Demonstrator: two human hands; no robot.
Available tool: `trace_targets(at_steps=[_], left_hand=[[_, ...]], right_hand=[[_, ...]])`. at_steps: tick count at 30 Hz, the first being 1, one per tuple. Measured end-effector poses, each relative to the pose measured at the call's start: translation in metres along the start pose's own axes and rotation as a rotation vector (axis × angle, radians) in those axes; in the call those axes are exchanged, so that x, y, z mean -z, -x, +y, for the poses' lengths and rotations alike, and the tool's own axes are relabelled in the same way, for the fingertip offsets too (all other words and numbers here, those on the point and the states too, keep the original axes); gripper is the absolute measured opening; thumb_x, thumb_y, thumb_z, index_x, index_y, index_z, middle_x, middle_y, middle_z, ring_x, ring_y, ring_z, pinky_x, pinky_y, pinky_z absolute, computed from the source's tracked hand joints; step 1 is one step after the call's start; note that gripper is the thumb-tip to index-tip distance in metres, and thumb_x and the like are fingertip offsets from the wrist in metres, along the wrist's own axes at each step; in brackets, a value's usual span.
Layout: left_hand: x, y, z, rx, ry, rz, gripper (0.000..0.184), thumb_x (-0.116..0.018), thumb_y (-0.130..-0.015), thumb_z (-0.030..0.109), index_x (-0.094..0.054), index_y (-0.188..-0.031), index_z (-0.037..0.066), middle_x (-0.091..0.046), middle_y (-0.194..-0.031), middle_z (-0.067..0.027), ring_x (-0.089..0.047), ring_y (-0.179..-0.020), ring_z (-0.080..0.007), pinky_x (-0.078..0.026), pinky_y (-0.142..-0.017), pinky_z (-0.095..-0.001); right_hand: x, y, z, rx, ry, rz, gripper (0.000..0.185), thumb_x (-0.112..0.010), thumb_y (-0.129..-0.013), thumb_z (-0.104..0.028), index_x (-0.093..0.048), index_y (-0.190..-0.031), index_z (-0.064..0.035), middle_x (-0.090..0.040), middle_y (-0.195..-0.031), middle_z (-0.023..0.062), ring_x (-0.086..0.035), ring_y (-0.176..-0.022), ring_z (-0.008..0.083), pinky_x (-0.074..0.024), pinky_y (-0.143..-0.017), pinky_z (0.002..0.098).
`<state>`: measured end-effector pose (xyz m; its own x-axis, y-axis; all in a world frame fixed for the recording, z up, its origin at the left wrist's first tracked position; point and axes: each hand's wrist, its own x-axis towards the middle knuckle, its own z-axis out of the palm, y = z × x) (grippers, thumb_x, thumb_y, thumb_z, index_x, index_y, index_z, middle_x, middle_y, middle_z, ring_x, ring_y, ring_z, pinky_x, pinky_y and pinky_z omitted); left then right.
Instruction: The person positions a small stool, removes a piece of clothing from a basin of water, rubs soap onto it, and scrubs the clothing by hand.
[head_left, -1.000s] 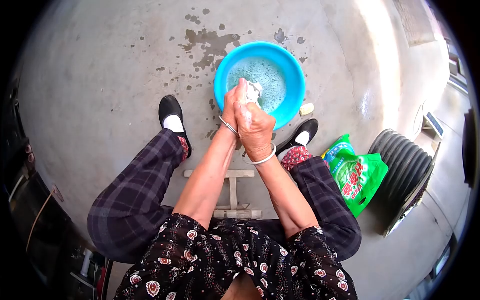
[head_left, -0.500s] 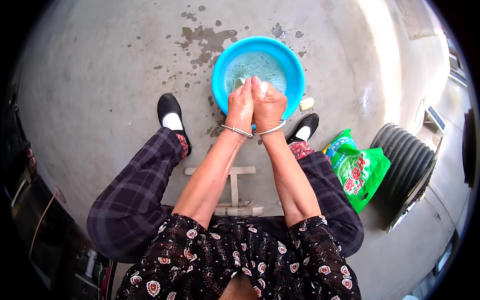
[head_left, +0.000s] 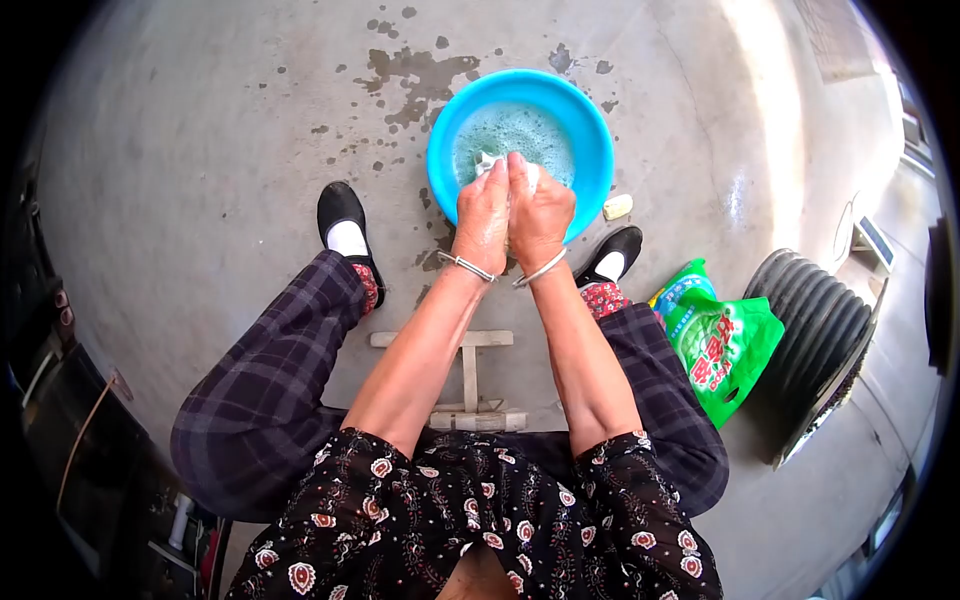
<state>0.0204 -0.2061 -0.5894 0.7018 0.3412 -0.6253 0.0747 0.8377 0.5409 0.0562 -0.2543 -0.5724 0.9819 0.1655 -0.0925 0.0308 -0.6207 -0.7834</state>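
A: So how was the grip?

B: Left hand (head_left: pixel 484 222) and right hand (head_left: pixel 540 212) were pressed side by side, fingers curled round a white cloth (head_left: pixel 487 160), over the near part of the basin (head_left: pixel 599 150). Couldn't tell how tight tbh.

A: Any tips?

B: Imo small, low squeezes made sense, so drips landed in the basin. Soap bar (head_left: pixel 618 207) sat just right of the basin, green bag (head_left: pixel 722 345) further right, nearer the body.
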Motion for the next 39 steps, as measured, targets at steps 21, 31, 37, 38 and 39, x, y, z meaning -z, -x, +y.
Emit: trace_targets(at_steps=[21, 31, 37, 38, 39], left_hand=[[0.048, -0.073, -0.038, 0.041, -0.478, 0.095, 0.049, -0.045, -0.091, 0.027, -0.035, -0.132, 0.004, -0.051, -0.120, -0.0174, -0.050, -0.109, -0.0257, -0.039, -0.090, -0.0328], [0.013, -0.040, -0.017, 0.084, 0.077, -0.030, 0.023, -0.046, -0.092, 0.022, -0.054, -0.099, 0.002, -0.057, -0.089, -0.0043, -0.053, -0.082, -0.0100, -0.044, -0.070, -0.0251], [0.025, -0.060, -0.007, 0.141, -0.018, -0.010, 0.026, -0.049, -0.091, 0.027, -0.056, -0.090, 0.002, -0.058, -0.081, -0.0028, -0.054, -0.072, -0.0101, -0.045, -0.064, -0.0245], [0.012, -0.048, -0.010, 0.109, 0.004, 0.019, 0.025, -0.049, -0.091, 0.027, -0.056, -0.089, 0.003, -0.057, -0.080, -0.0025, -0.054, -0.072, -0.0099, -0.045, -0.064, -0.0244], [0.004, -0.038, -0.010, 0.080, 0.029, 0.050, 0.025, -0.049, -0.091, 0.027, -0.056, -0.087, 0.003, -0.057, -0.079, -0.0023, -0.054, -0.072, -0.0098, -0.045, -0.064, -0.0242]], right_hand=[[-0.025, -0.033, 0.119, -0.255, -0.305, -0.382, 0.034, -0.060, -0.072, -0.006, -0.056, -0.106, -0.0056, -0.061, -0.089, 0.0093, -0.056, -0.078, 0.0164, -0.0474, -0.071, 0.0307], [-0.025, -0.032, 0.047, -0.005, -0.013, -0.035, 0.022, -0.062, -0.079, -0.023, -0.054, -0.081, -0.0024, -0.057, -0.073, 0.0204, -0.057, -0.064, 0.0378, -0.0448, -0.056, 0.0421], [-0.028, 0.011, 0.019, 0.116, 0.001, 0.012, 0.017, -0.059, -0.080, -0.017, -0.050, -0.073, -0.0042, -0.057, -0.066, 0.0171, -0.057, -0.061, 0.0361, -0.0438, -0.054, 0.0405], [-0.027, -0.004, 0.026, 0.028, -0.001, -0.001, 0.018, -0.059, -0.080, -0.017, -0.050, -0.073, -0.0040, -0.057, -0.066, 0.0170, -0.057, -0.060, 0.0359, -0.0437, -0.054, 0.0400], [-0.022, -0.022, 0.035, -0.060, 0.002, -0.018, 0.018, -0.059, -0.081, -0.017, -0.049, -0.073, -0.0038, -0.057, -0.065, 0.0168, -0.057, -0.059, 0.0357, -0.0435, -0.053, 0.0395]])
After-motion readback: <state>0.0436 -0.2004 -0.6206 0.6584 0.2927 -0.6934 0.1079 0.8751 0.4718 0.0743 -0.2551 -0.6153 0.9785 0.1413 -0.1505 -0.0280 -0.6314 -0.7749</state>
